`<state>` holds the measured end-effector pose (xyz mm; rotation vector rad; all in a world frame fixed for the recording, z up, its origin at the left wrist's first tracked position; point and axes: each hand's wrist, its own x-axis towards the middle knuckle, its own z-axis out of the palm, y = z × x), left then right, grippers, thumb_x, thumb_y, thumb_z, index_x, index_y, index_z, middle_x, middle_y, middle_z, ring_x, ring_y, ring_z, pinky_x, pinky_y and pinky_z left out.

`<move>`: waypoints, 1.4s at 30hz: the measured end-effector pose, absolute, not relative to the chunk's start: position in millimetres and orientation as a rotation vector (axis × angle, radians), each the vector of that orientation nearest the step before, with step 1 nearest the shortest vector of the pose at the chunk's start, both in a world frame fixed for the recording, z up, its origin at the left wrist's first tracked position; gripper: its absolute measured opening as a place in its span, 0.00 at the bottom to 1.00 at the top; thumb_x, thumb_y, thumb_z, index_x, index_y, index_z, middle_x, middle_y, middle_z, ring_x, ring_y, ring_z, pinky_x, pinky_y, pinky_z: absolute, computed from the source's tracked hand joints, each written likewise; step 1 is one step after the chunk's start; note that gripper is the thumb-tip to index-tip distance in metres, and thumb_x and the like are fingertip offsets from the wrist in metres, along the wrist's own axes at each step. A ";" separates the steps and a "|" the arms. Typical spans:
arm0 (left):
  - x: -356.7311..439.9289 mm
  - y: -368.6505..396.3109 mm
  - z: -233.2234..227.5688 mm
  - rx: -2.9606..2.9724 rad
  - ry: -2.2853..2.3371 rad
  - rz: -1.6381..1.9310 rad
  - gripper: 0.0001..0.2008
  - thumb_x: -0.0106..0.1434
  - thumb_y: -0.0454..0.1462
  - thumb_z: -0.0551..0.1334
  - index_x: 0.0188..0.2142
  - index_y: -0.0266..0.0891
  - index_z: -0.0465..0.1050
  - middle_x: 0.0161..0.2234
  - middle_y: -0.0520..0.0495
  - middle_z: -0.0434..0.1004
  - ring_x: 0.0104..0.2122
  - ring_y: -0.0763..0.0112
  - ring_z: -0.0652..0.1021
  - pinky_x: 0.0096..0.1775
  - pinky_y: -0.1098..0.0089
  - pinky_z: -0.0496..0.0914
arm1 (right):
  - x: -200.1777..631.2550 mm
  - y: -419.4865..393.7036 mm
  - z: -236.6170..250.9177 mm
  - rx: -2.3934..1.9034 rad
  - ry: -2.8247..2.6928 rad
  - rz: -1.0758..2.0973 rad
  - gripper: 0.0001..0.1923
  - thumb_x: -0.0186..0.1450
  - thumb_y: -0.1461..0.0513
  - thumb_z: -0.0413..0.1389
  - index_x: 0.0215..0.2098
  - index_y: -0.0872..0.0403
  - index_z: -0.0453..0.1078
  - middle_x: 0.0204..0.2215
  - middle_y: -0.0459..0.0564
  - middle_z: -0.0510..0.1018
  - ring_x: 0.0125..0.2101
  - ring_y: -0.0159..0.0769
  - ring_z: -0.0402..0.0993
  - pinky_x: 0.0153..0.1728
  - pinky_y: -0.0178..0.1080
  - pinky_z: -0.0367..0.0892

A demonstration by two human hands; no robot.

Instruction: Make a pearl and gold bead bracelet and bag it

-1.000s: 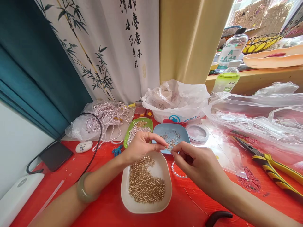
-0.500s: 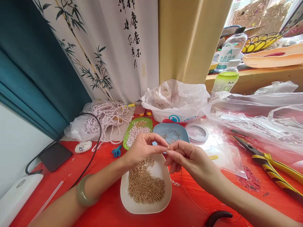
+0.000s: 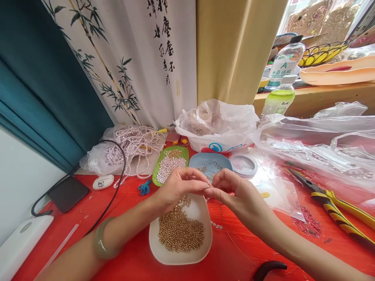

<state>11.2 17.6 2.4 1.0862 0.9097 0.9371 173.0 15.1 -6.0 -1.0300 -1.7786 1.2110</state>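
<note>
My left hand (image 3: 181, 186), closed in a pinch, meets my right hand (image 3: 234, 190) fingertip to fingertip above the bowls. A tiny bead (image 3: 208, 186) shows between the tips, on what looks like a thin thread, partly hidden by the fingers. The right thumb and forefinger pinch there too. Below them is a white bowl (image 3: 195, 257) of gold beads (image 3: 180, 230). Behind my hands stand a green tray (image 3: 156, 175) with pale pink and gold beads and a blue tray (image 3: 196, 158) with small metal pieces. A short beaded strand (image 3: 216, 225) lies beside the white bowl.
Yellow-black pliers (image 3: 329, 199) lie at right, near plastic bags of parts (image 3: 319, 152). Pearl strings (image 3: 131, 144) pile up at back left, beside a black cable (image 3: 124, 156) and a phone (image 3: 68, 194). A black curved handle (image 3: 269, 269) sits at the front edge.
My right fingers have shifted and opened out from their curl, with the thumb still against the left fingertips. Both hands have dipped slightly. The bowls and trays stay put.
</note>
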 end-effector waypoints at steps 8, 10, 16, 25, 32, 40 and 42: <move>13.5 16.8 -1.0 1.018 0.926 0.949 0.03 0.45 0.31 0.65 0.22 0.34 0.72 0.22 0.53 0.73 0.24 0.77 0.72 0.33 0.72 0.66 | 177.7 14.4 -1.9 -0.868 -1.967 0.829 0.10 0.58 0.63 0.56 0.39 0.50 0.70 0.30 0.46 0.71 0.30 0.33 0.67 0.28 0.36 0.64; 13.5 15.9 -0.7 1.009 0.903 0.958 0.03 0.45 0.31 0.65 0.23 0.34 0.72 0.22 0.53 0.73 0.24 0.78 0.72 0.32 0.73 0.66 | 177.5 14.4 -1.8 -0.822 -1.924 0.841 0.10 0.57 0.64 0.57 0.38 0.49 0.72 0.29 0.46 0.71 0.30 0.32 0.67 0.29 0.36 0.64; 13.5 12.7 1.3 1.008 0.858 0.944 0.03 0.45 0.30 0.64 0.23 0.34 0.71 0.22 0.52 0.72 0.24 0.77 0.72 0.31 0.74 0.66 | 176.7 14.8 2.1 -0.775 -1.846 0.929 0.05 0.58 0.66 0.56 0.29 0.50 0.73 0.24 0.44 0.71 0.26 0.31 0.68 0.26 0.34 0.65; 14.7 13.2 1.9 0.984 0.870 0.852 0.07 0.44 0.34 0.67 0.24 0.34 0.73 0.22 0.51 0.73 0.25 0.76 0.72 0.32 0.73 0.64 | 176.6 12.6 10.3 -0.861 -1.902 0.741 0.07 0.60 0.67 0.51 0.24 0.53 0.66 0.24 0.45 0.68 0.25 0.30 0.65 0.25 0.34 0.62; 16.6 9.8 7.3 0.886 0.781 0.783 0.06 0.45 0.34 0.66 0.22 0.34 0.70 0.21 0.49 0.73 0.24 0.74 0.73 0.34 0.70 0.64 | 177.1 11.4 22.0 -0.836 -1.626 1.321 0.07 0.64 0.60 0.44 0.30 0.53 0.59 0.16 0.41 0.67 0.17 0.27 0.66 0.18 0.31 0.61; 22.2 5.5 12.9 0.880 0.664 0.725 0.02 0.41 0.29 0.60 0.18 0.35 0.68 0.18 0.50 0.72 0.22 0.74 0.71 0.29 0.72 0.63 | 170.8 4.0 21.2 -0.699 -1.419 1.605 0.13 0.62 0.55 0.50 0.24 0.53 0.56 0.16 0.39 0.65 0.18 0.26 0.68 0.21 0.32 0.65; 22.2 4.4 12.3 0.877 0.662 0.718 0.02 0.40 0.29 0.59 0.18 0.35 0.67 0.18 0.50 0.72 0.21 0.74 0.71 0.29 0.71 0.63 | 170.0 3.2 20.1 -0.682 -1.433 1.601 0.13 0.62 0.55 0.50 0.24 0.53 0.56 0.16 0.39 0.65 0.17 0.26 0.67 0.20 0.31 0.64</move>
